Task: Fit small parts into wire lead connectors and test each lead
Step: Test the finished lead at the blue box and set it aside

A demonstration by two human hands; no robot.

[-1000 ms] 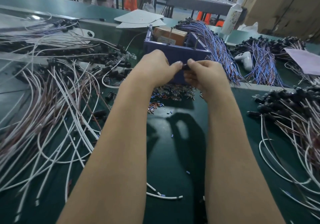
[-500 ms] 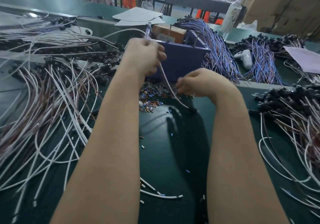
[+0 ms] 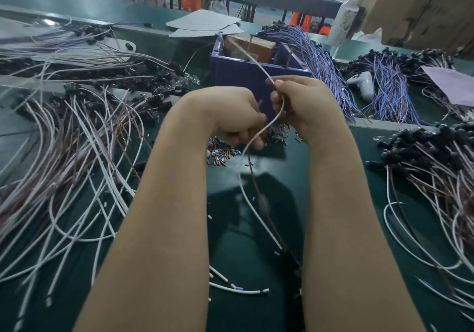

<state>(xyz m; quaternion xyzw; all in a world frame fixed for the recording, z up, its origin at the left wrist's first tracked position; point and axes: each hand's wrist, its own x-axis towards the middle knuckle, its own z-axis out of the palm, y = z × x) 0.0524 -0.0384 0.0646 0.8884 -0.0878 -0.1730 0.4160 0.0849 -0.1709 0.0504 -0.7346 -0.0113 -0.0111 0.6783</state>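
My left hand [image 3: 230,116] and my right hand [image 3: 302,106] meet above the green table [image 3: 246,229], in front of a purple box [image 3: 241,75]. Both are closed on one thin white-and-brown wire lead [image 3: 278,111]. The lead runs from the box's top, through my right fingertips, curves down past my left fingers and hangs toward me. Under my hands lies a heap of small copper and blue parts [image 3: 221,153]. The lead's connector end is hidden by my fingers.
A large tangle of white and brown leads [image 3: 64,152] with black connectors covers the left side. More such leads [image 3: 436,178] lie at the right. Blue-purple wire bundles [image 3: 323,65] and a white device [image 3: 364,85] sit behind. A white bottle [image 3: 345,16] stands at the back.
My left hand came down from the box's top to the middle. My right hand rose off the parts heap and pinched the lead, which now hangs in a curve between both hands.
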